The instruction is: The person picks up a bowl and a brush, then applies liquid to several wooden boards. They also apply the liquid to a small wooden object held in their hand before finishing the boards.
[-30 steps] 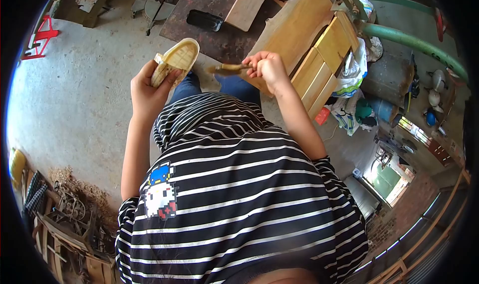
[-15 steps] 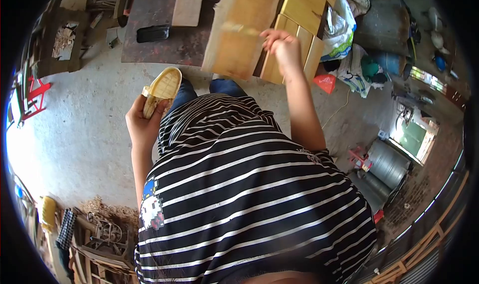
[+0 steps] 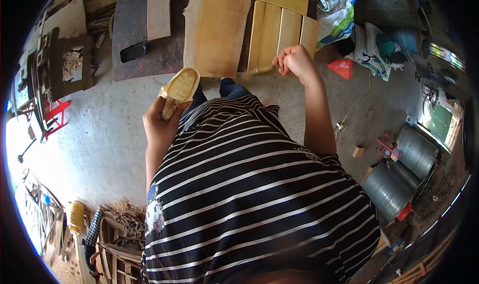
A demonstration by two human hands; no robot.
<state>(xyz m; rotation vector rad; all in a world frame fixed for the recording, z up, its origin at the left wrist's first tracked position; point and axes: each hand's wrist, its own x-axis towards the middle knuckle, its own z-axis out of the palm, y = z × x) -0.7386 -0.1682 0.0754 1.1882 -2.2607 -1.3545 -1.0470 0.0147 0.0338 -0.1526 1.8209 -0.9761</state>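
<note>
My left hand (image 3: 162, 115) is closed around the narrow end of a cream-coloured, scoop-shaped plastic container (image 3: 182, 84), its hollow side facing up. My right hand (image 3: 298, 64) grips a small paintbrush (image 3: 263, 71), smeared by motion, which points left near the front edge of the wooden panels. A wide, pale wooden board (image 3: 215, 29) lies on the dark work table (image 3: 149, 70). Right of it are several yellowish wooden panels (image 3: 265, 32), some looking wet and shiny.
On the table's left part sit a black tray (image 3: 133, 52) and a narrow plank (image 3: 159, 14). Plastic bags (image 3: 335, 14) and a red bag (image 3: 341, 68) lie at the right. Metal drums (image 3: 391, 189) stand farther right. Wood scraps and machinery (image 3: 127, 234) are behind on the left.
My right hand has brought the brush from over the wide board toward the panels' front edge. My left hand still holds the container. The whole view has shifted.
</note>
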